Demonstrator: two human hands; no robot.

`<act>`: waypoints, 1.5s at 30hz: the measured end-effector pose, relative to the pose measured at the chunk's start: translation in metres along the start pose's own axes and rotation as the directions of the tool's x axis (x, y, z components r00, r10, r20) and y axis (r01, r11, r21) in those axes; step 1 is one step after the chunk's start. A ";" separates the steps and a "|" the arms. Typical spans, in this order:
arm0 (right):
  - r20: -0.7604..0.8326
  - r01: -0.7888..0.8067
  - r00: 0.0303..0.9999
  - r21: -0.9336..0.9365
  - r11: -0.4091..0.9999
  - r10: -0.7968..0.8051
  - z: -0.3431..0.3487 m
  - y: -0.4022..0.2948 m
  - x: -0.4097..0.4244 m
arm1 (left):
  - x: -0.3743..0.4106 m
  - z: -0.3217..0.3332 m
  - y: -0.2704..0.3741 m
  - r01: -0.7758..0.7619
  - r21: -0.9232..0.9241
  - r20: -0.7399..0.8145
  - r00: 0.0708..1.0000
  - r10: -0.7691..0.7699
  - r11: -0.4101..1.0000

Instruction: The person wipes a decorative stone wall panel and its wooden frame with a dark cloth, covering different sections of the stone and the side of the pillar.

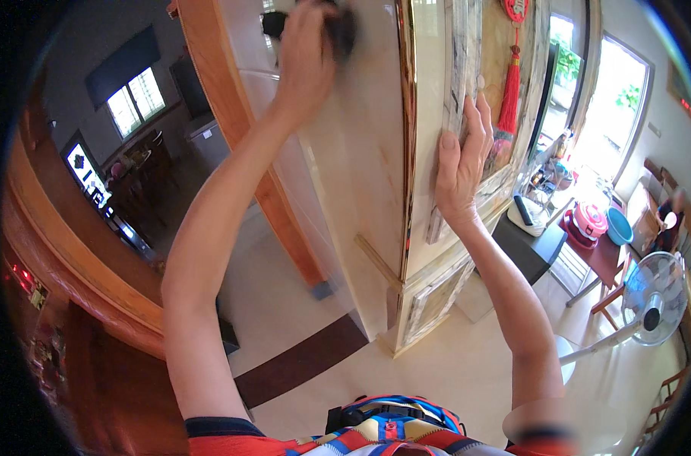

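My left hand (305,62) is raised high against the pale, glossy stone-like side of a wall pillar (368,171). Its fingers are on a dark, blurred object (342,31), perhaps a cloth; its exact kind cannot be told. Around the corner, past a shiny gold edge trim (405,142), my right hand (465,159) rests on a grey-veined marble-look frame strip (455,68), fingers apart and holding nothing. Just right of those fingers hangs a red tassel (510,91) over a tan panel.
An orange wooden door frame (237,108) stands left, beside curved wooden furniture (77,273). At right are a standing fan (653,308), a table with a pink container (590,219) and a blue basin (619,225), and a dark cabinet (527,245). A person (667,222) is farther back.
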State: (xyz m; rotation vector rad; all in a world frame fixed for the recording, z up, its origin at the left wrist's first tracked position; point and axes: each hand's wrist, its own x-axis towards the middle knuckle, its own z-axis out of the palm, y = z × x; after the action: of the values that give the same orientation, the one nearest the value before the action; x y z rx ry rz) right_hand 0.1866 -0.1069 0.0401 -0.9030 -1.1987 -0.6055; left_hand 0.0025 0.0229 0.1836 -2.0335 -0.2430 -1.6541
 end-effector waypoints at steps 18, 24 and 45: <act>-0.032 0.063 0.998 0.033 0.997 -0.062 0.001 0.006 -0.002 | -0.078 0.019 0.088 0.329 -0.038 0.119 0.939 -0.323 0.943; -0.035 0.053 0.998 0.010 0.999 -0.052 0.001 0.008 -0.002 | -0.106 0.012 0.145 0.290 -0.495 0.131 0.957 -0.259 0.819; -0.011 0.041 0.999 0.044 0.998 -0.040 -0.004 0.007 -0.001 | 0.009 0.005 0.161 -0.370 0.380 0.373 0.900 0.226 0.848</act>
State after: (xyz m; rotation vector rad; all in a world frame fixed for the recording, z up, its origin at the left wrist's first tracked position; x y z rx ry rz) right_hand 0.1941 -0.1069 0.0372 -0.8391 -1.2195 -0.6131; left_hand 0.0800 -0.1136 0.1485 -1.8522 -0.3525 -0.9664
